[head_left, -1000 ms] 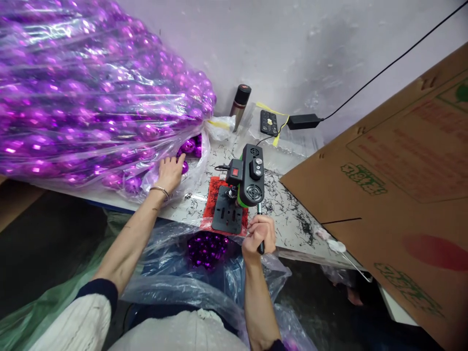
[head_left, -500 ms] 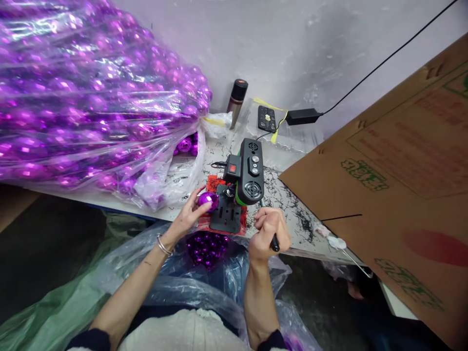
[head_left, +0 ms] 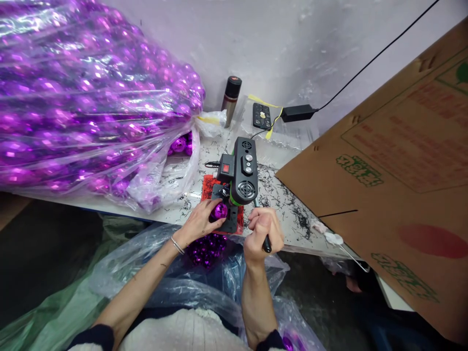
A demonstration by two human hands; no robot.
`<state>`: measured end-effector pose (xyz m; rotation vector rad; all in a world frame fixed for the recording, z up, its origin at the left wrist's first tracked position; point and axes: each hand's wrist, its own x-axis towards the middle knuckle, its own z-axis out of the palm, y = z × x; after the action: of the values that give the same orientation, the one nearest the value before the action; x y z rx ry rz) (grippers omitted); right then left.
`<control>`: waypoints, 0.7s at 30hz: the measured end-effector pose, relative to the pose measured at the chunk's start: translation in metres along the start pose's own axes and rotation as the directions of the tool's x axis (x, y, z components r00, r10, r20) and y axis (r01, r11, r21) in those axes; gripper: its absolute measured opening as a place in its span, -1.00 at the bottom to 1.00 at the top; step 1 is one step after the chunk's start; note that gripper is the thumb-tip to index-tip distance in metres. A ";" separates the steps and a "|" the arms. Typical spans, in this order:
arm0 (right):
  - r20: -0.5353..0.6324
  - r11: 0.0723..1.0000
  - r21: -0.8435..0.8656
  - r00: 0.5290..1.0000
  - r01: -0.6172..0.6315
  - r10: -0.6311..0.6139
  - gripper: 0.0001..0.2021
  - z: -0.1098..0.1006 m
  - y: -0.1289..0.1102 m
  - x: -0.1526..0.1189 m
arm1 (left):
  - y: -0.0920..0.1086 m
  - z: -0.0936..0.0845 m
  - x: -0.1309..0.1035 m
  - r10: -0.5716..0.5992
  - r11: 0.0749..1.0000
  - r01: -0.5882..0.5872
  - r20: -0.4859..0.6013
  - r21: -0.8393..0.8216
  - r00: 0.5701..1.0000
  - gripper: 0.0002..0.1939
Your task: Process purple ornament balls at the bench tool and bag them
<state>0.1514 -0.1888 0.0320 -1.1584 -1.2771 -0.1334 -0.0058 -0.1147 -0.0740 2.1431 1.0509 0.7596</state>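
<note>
One round purple ball [head_left: 220, 210], with no long axis, sits within the fingers of the nearer left hand [head_left: 198, 224], over the black press's [head_left: 246, 168] base plate [head_left: 233, 220], the right hand [head_left: 263, 234] clenched round its lever [head_left: 267, 245].

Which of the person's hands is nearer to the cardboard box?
Right. The right hand grips the black lever, left of the box in the picture; the left hand is farther left, holding a purple ball at the plate.

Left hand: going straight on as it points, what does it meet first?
The left hand, purple ball leading, would likely meet the black machine first, though it might slip beneath; height is unclear.
</note>
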 end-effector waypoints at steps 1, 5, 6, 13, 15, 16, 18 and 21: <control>0.004 1.000 -0.002 1.000 -0.003 0.003 -0.61 0.000 0.000 0.000 | 0.001 0.001 0.002 0.007 1.000 -0.007 0.004 0.003 1.000 -0.44; 0.018 1.000 -0.011 1.000 -0.003 0.003 -0.62 -0.001 -0.002 0.002 | 0.005 0.001 0.010 -0.004 1.000 0.003 0.042 0.014 0.999 -0.46; 0.018 1.000 -0.011 1.000 -0.002 0.002 -0.62 -0.001 -0.002 0.003 | 0.006 0.000 0.012 -0.015 1.000 0.014 0.054 0.024 0.998 -0.46; 0.020 1.000 -0.026 1.000 0.000 0.000 -0.61 -0.001 -0.002 0.004 | 0.006 0.007 0.021 -0.042 0.996 0.037 0.061 0.076 0.997 -0.44; 0.025 1.000 -0.031 1.000 -0.001 0.002 -0.62 -0.001 -0.002 0.004 | 0.004 0.016 0.018 -0.029 0.997 0.028 0.021 0.066 0.999 -0.39; 0.027 0.999 -0.034 1.000 -0.001 0.002 -0.63 -0.002 -0.002 0.003 | 0.002 0.020 0.015 -0.026 0.998 0.026 -0.011 0.057 1.000 -0.37; 0.031 0.999 -0.042 1.000 0.002 -0.001 -0.63 -0.002 -0.002 0.003 | -0.003 0.029 0.009 -0.027 0.999 0.030 -0.081 0.040 0.996 -0.36; 0.023 0.999 -0.041 1.000 0.015 -0.014 -0.63 -0.002 -0.001 0.002 | -0.009 0.037 0.002 -0.011 0.999 0.016 -0.136 0.041 0.991 -0.34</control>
<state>0.1532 -0.1901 0.0345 -1.1895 -1.3079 -0.1587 0.0176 -0.1194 -0.1042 2.1419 1.1596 0.8946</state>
